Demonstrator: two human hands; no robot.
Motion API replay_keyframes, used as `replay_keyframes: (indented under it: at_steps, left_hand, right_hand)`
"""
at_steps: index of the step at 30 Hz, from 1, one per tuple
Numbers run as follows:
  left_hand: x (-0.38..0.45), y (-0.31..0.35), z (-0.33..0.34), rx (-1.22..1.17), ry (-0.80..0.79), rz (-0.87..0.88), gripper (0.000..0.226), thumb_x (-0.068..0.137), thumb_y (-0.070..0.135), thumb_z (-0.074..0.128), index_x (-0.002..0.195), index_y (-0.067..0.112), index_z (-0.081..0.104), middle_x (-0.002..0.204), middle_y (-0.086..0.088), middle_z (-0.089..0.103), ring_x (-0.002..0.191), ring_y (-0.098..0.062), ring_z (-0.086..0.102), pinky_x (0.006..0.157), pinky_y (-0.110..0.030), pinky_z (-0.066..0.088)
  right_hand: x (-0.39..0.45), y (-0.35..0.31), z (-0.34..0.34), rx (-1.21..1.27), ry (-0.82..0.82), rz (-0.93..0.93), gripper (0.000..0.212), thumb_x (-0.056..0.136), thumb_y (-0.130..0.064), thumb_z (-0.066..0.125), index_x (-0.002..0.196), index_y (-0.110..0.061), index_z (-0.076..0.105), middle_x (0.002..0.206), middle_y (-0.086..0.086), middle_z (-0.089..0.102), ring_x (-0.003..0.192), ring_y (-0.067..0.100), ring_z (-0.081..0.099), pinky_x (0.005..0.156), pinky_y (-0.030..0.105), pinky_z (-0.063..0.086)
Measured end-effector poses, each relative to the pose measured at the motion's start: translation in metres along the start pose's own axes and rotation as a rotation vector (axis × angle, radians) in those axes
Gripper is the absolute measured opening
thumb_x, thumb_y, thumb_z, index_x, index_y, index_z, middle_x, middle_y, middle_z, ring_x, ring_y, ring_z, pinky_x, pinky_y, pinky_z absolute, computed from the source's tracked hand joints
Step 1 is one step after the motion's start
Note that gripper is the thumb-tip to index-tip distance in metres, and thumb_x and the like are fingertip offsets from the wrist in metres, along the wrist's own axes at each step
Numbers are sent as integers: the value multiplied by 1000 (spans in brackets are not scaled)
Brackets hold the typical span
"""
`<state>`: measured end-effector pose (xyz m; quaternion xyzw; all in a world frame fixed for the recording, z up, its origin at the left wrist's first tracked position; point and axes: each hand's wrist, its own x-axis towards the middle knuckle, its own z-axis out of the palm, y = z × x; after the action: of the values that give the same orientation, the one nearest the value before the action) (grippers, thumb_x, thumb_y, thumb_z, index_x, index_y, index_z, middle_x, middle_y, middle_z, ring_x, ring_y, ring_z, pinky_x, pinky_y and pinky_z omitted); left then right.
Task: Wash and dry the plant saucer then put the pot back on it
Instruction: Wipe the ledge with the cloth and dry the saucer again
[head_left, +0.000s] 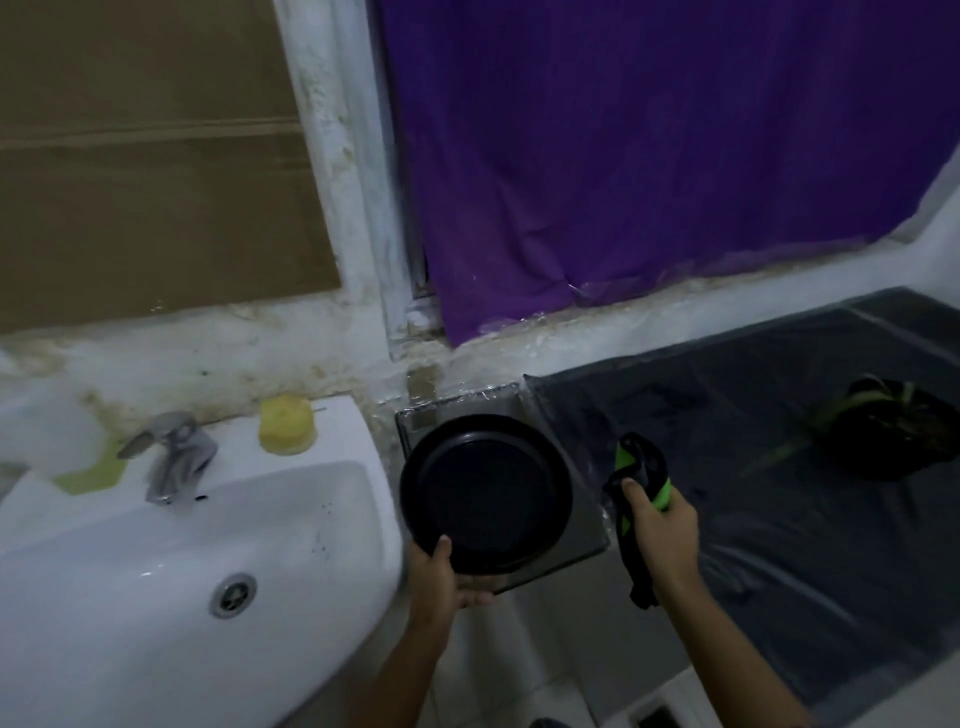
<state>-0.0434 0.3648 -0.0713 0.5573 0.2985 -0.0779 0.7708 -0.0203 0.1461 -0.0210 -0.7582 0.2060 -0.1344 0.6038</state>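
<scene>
Left hand (441, 582) gripping saucer (485, 493) by its near rim, just left of right hand (660, 525) clutching cloth (641, 467). Best wiped rim to centre (pot (893, 431) waiting beyond, on covered surface (779, 519)).

Saucer (485, 493): black plastic, smooth, dull sheen on rim. Cloth (640, 499): dark fabric with bright green trim, soft, matt. Sink (156, 571): white ceramic, glossy. Tap (174, 457): polished metal. Sponge (287, 423): yellow, porous. Surface (779, 493): dark, under clear shiny plastic film, wrinkled. Curtain (649, 156): purple cloth, matt. Wall ledge (208, 353): white paint, rough, stained.
</scene>
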Motion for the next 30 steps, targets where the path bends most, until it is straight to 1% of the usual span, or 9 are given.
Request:
replay_keyframes:
  at_steps: [3, 6, 9, 11, 15, 22, 24, 26, 30]
  left_hand:
    - [14, -21, 24, -40, 85, -15, 49, 101, 17, 38, 146, 15, 20, 127, -26, 52, 48, -28, 66, 36, -34, 53]
    - [24, -34, 41, -105, 118, -8, 50, 101, 17, 38, 147, 18, 20, 139, -23, 45, 67, -35, 65, 40, -37, 56]
    - [35, -40, 50, -163, 123, -38, 51, 100, 17, 39, 147, 23, 21, 145, -18, 37, 72, -33, 65, 47, -45, 58]
    - [43, -42, 54, -174, 109, -60, 50, 100, 18, 39, 147, 23, 22, 146, -18, 37, 72, -32, 67, 48, -41, 59]
    - [58, -39, 58, -189, 98, -157, 47, 99, 19, 41, 144, 18, 28, 143, -20, 40, 90, -36, 59, 55, -42, 58]
    - [71, -44, 67, 78, 193, -177, 47, 99, 19, 44, 142, 7, 33, 125, -26, 56, 67, -31, 59, 37, -32, 53]
    - [69, -42, 71, 130, 207, -194, 44, 98, 18, 45, 138, 3, 36, 107, -25, 62, 62, -30, 57, 32, -30, 51]
    - [62, -36, 72, 121, 185, -241, 41, 97, 21, 46, 133, 1, 41, 84, -18, 59, 61, -30, 55, 32, -31, 51]
    - [42, -35, 68, -32, 112, -329, 39, 96, 29, 49, 125, 3, 47, 87, -19, 54, 65, -29, 55, 40, -34, 55]
  right_hand:
    - [21, 9, -15, -51, -90, 18, 28, 91, -18, 59, 65, -13, 50, 58, 6, 49, 54, 19, 45, 55, 30, 34]
    - [34, 16, -25, -75, -168, 30, 29, 90, -16, 60, 63, -12, 49, 56, 5, 47, 53, 18, 44, 53, 29, 33]
    - [38, 26, -35, -67, -215, 46, 21, 90, -13, 61, 75, 1, 58, 65, 15, 56, 61, 25, 52, 59, 33, 39]
    - [42, 34, -40, -70, -243, 57, 19, 90, -13, 61, 82, 3, 62, 71, 22, 60, 65, 28, 55, 62, 37, 42]
    - [50, 42, -45, -75, -254, 87, 24, 89, -14, 61, 84, 10, 59, 71, 27, 57, 65, 29, 52, 62, 38, 41]
    - [58, 48, -47, -55, -285, 108, 29, 89, -16, 62, 85, 12, 57, 71, 31, 54, 65, 26, 52, 62, 37, 39]
    - [60, 50, -47, -60, -285, 108, 28, 89, -14, 62, 86, 13, 58, 75, 31, 59, 67, 26, 53, 63, 35, 41]
    - [59, 52, -48, -54, -278, 109, 21, 88, -12, 62, 85, 9, 62, 79, 27, 64, 71, 27, 57, 65, 33, 43]
    - [54, 54, -50, -24, -264, 130, 16, 90, -9, 60, 88, 6, 64, 82, 24, 67, 78, 33, 61, 67, 32, 45]
